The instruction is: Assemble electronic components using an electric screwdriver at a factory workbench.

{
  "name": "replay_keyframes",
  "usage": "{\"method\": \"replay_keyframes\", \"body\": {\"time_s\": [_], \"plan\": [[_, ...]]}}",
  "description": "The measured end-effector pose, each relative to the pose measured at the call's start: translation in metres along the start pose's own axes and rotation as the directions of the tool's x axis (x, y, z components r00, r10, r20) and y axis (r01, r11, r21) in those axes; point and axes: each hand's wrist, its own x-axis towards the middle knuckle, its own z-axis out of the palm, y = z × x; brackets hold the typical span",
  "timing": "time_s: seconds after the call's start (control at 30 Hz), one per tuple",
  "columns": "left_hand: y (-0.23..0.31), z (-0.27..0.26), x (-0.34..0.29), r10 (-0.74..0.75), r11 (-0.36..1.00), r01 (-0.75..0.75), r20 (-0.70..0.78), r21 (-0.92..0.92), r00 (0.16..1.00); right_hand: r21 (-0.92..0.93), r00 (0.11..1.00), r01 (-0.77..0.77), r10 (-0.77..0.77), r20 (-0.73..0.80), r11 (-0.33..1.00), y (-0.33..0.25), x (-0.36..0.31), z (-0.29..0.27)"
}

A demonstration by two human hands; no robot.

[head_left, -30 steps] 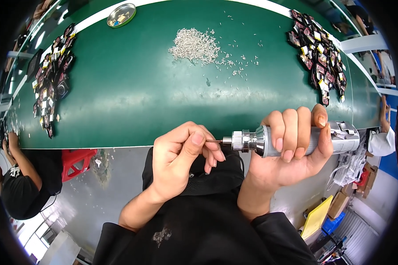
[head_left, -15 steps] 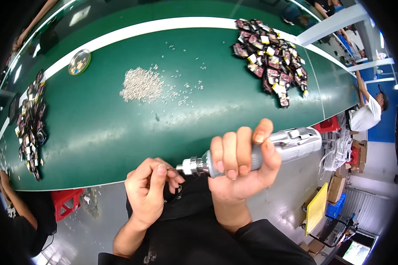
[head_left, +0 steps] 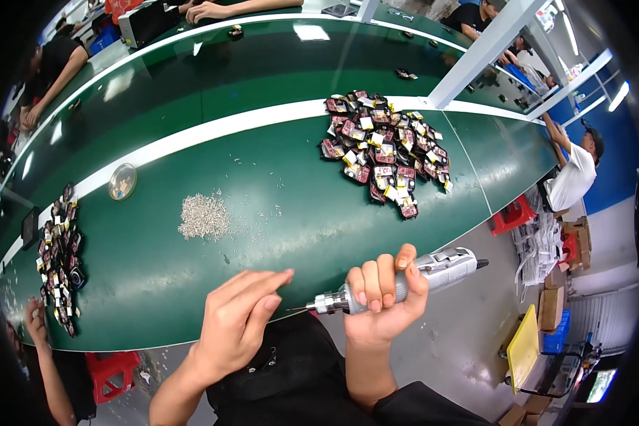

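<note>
Silver power screwdriver (head_left: 447, 268) sits wrapped in right hand (head_left: 382, 299), likely for steadiness; left hand (head_left: 236, 321) (fingers extended) hovers beside bit (head_left: 302, 309).

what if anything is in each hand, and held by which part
The right hand holds the electric screwdriver, grip wrapped around it just behind its silver chuck; the left hand holds nothing visible.

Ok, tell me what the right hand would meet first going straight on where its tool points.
Most likely the left hand: the thin bit of the grey power tool points toward it, though whether their depths match is unclear.
</note>
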Motion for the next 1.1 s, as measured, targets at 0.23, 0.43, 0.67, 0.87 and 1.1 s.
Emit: {"method": "replay_keyframes", "body": {"time_s": [0.23,0.43,0.67,0.87,1.1], "plan": [[-0.03,0.028,0.173,0.335,0.827,-0.33,0.073,0.455,0.94,-0.077,0.981,0.15,-0.158,-0.117,0.986,-0.039,0.002,-0.029],[-0.056,0.076,0.288,0.036,0.721,-0.05,0.035,0.691,0.999,-0.075,0.971,0.161,-0.171,-0.169,0.984,-0.05,-0.016,-0.032],[-0.057,0.097,0.312,0.027,0.539,-0.176,0.192,0.824,0.981,-0.104,0.953,0.135,-0.157,-0.261,0.985,-0.055,-0.013,-0.039],[-0.073,0.059,0.312,0.109,0.658,-0.183,0.148,0.731,0.983,-0.093,0.965,0.092,-0.112,-0.237,0.991,-0.05,-0.016,-0.038],[-0.029,0.046,0.176,0.283,0.804,-0.442,0.398,0.398,0.873,-0.123,0.962,0.038,-0.069,-0.264,0.992,-0.048,-0.018,-0.051]]}}
